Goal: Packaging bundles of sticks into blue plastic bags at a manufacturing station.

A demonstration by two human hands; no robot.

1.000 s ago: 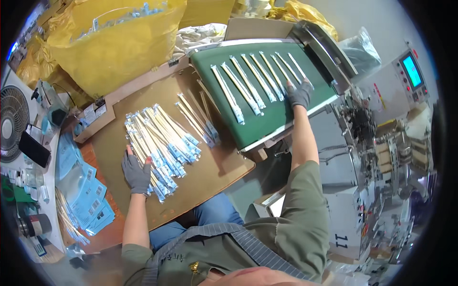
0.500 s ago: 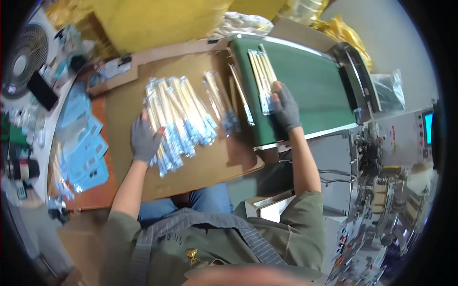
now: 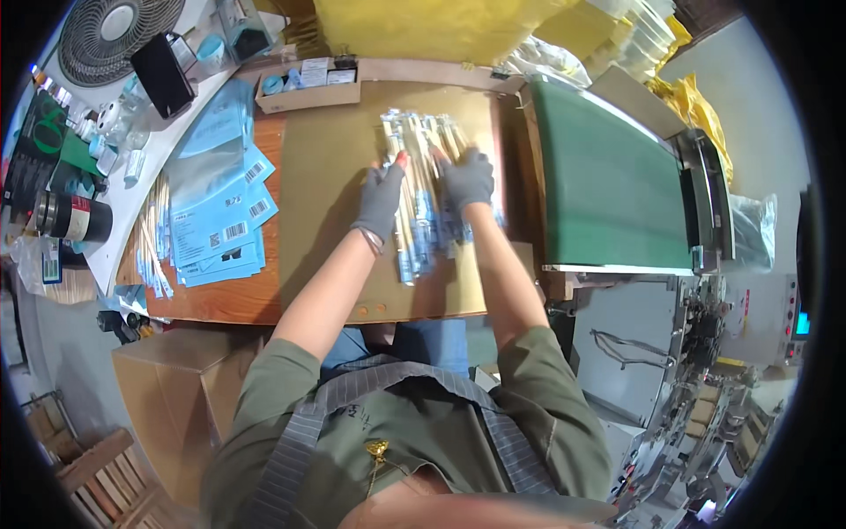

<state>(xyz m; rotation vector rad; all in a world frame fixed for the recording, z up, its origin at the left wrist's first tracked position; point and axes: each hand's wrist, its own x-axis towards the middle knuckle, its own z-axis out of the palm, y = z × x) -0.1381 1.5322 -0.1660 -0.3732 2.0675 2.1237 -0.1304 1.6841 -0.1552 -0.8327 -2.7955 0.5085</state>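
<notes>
A loose bundle of wooden chopsticks in clear wrappers with blue ends [image 3: 419,216] lies on the brown board [image 3: 326,212] in front of me. My left hand [image 3: 381,198], in a grey glove, presses against the bundle's left side, its thumb toward the sticks. From the right side my right hand [image 3: 467,179], also gloved in grey, closes over the sticks with curled fingers. The bundle is squeezed between both hands. Some of the sticks are hidden under the right hand, and parts of them are blurred.
A green conveyor belt [image 3: 612,176] stands to the right. On the left lie blue printed bags [image 3: 216,216] and more wrapped chopsticks [image 3: 154,238]. Beyond the board is a cardboard tray [image 3: 308,95]. A phone [image 3: 163,75], a fan [image 3: 119,31] and a dark jar [image 3: 75,216] stand at far left.
My right hand has come from the green belt to the board, and the sticks there are off the belt. The spread-out chopsticks are now gathered closer between my hands. The view has shifted.
</notes>
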